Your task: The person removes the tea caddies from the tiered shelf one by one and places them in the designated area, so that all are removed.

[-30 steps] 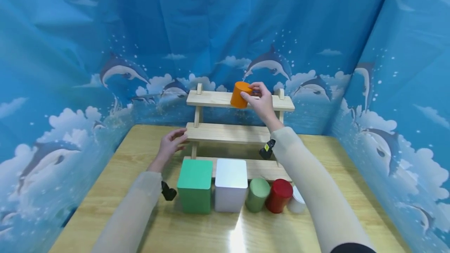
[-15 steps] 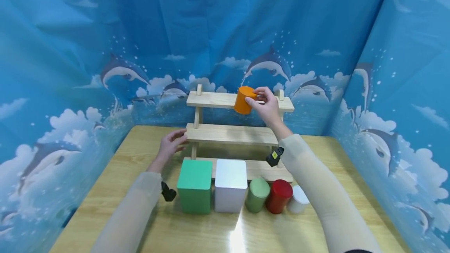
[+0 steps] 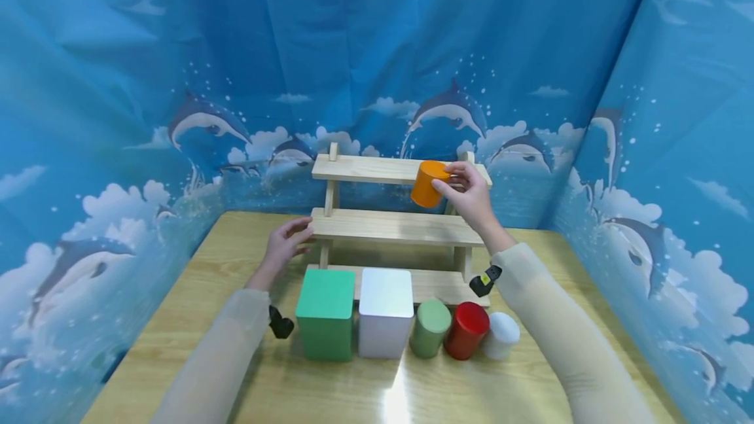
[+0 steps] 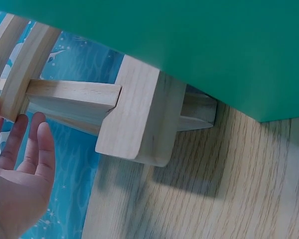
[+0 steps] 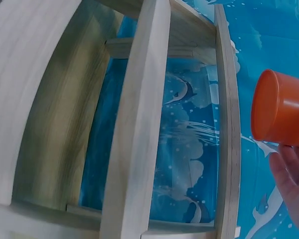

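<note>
My right hand holds an orange cylinder by its right side, thumb in front. The cylinder is tilted and hangs in the air in front of the top plank's right half. In the right wrist view the orange cylinder stands apart from the wooden shelf. At the left end of the middle plank is my left hand, fingers loosely extended. The left wrist view has the left hand's fingers at a plank's end, seemingly touching it.
Before the shelf stand a green box, a white box, a light green cylinder, a red cylinder and a small white cylinder. They occupy the table in a row. A dolphin-print curtain surrounds the table.
My right hand has moved to the right and down with the orange cylinder, from in front of the top plank's middle toward its right end. My left hand has stayed in place.
</note>
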{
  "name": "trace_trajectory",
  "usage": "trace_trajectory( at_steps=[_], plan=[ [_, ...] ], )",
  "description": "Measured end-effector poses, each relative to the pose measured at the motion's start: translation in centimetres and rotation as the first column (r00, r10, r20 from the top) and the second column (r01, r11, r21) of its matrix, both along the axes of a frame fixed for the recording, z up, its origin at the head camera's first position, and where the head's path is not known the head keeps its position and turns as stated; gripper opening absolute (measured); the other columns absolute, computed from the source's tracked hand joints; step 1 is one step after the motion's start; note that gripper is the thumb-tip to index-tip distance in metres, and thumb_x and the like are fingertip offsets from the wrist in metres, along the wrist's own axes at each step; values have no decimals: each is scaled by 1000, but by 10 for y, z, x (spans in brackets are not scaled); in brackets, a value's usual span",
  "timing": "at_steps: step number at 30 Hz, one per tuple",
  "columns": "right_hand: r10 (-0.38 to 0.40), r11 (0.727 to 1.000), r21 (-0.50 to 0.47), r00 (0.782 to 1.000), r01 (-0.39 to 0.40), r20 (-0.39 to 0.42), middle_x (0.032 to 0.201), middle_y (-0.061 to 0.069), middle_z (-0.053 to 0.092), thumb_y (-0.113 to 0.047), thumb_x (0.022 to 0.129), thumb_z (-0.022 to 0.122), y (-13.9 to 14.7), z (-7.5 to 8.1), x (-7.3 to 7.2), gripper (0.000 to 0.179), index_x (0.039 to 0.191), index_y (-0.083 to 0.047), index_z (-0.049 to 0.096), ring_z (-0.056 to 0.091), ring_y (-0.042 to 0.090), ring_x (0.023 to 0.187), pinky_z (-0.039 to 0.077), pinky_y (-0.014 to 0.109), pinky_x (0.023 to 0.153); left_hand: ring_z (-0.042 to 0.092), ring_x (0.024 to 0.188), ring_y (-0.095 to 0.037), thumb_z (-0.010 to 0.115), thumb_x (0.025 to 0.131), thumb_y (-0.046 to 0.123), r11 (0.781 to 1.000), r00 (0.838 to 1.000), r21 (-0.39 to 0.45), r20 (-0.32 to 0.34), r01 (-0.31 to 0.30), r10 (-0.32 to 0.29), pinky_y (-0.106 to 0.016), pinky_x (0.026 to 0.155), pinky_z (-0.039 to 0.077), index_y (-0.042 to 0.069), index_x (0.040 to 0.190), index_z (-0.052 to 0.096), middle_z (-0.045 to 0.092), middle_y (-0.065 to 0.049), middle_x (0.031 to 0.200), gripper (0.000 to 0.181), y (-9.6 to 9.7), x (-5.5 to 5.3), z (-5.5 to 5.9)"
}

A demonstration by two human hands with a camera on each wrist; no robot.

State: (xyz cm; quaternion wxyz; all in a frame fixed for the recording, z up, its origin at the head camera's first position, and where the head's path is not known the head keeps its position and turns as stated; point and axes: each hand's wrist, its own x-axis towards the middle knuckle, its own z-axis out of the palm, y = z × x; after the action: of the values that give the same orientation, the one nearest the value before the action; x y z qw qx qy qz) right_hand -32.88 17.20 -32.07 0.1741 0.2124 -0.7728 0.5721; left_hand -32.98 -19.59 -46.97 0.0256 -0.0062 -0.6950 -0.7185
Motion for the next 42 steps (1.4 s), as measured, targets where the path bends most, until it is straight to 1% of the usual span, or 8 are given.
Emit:
trace_trajectory(
  at_steps=[5, 10, 15, 19, 23, 27, 34, 42],
  plan=[
    [-8, 1000, 13, 1000, 8, 3, 111, 13, 56, -19, 86, 68, 15, -15, -5, 35, 112, 0, 53, 57, 23, 98, 50, 21, 84, 60, 90, -14, 63, 90, 24, 1000, 1000, 9, -6, 5, -5, -48, 86, 50, 7, 129, 53, 51, -11, 124, 44, -1, 0, 0],
    [-9, 1000, 10, 999, 10, -37, 108, 11, 57, -18, 85, 69, 25, -22, 4, 35, 110, 0, 54, 58, 20, 94, 51, 20, 82, 60, 90, -13, 63, 90, 25, 1000, 1000, 7, -18, 16, -16, -48, 86, 50, 7, 130, 52, 51, -11, 125, 45, -1, 0, -1],
    [7, 1000, -1, 999, -7, -48, 108, 13, 57, -10, 85, 69, 35, -27, 15, 32, 110, 3, 54, 59, 17, 94, 51, 19, 80, 60, 91, -14, 62, 90, 23, 1000, 1000, 8, -17, 19, -19, -48, 86, 50, 6, 130, 51, 50, -13, 125, 45, -1, 1, 0],
    [-5, 1000, 21, 998, 6, -60, 108, 17, 56, -5, 85, 66, 39, -21, 33, 31, 111, 7, 52, 58, 16, 95, 51, 20, 81, 59, 97, -22, 62, 90, 27, 1000, 1000, -1, -15, 19, -19, -50, 87, 49, 7, 131, 51, 50, -13, 127, 47, -1, 1, 1],
    [-41, 998, 49, 998, 44, -56, 108, 19, 55, -5, 86, 65, 43, -17, 47, 32, 111, 9, 51, 57, 15, 95, 51, 19, 81, 60, 94, -18, 63, 89, 27, 1000, 1000, 0, -20, 17, -17, -50, 87, 49, 7, 130, 51, 51, -11, 125, 47, -1, 1, 1],
    [-73, 996, 41, 996, 75, -47, 107, 19, 56, -3, 86, 65, 54, -27, 51, 31, 110, 8, 51, 57, 13, 94, 51, 18, 81, 61, 89, -12, 63, 89, 26, 1000, 1000, 7, -23, 18, -18, -49, 86, 50, 6, 130, 52, 53, -9, 123, 46, 0, 1, 0],
    [-71, 997, -37, 995, 69, -64, 107, 12, 56, 2, 83, 67, 79, -53, 48, 31, 109, 7, 52, 59, 11, 94, 51, 19, 80, 61, 90, -13, 64, 89, 27, 1000, 999, 9, -23, 21, -21, -51, 87, 48, 7, 130, 52, 52, -9, 123, 47, -1, 0, -2],
    [-107, 994, -34, 992, 105, -71, 106, 8, 56, 3, 82, 67, 98, -70, 64, 32, 109, 9, 51, 59, 9, 95, 51, 16, 79, 61, 90, -14, 65, 88, 29, 1000, 1000, 9, -19, 16, -16, -50, 87, 49, 6, 130, 52, 52, -11, 124, 50, -2, -3, -4]
  ],
)
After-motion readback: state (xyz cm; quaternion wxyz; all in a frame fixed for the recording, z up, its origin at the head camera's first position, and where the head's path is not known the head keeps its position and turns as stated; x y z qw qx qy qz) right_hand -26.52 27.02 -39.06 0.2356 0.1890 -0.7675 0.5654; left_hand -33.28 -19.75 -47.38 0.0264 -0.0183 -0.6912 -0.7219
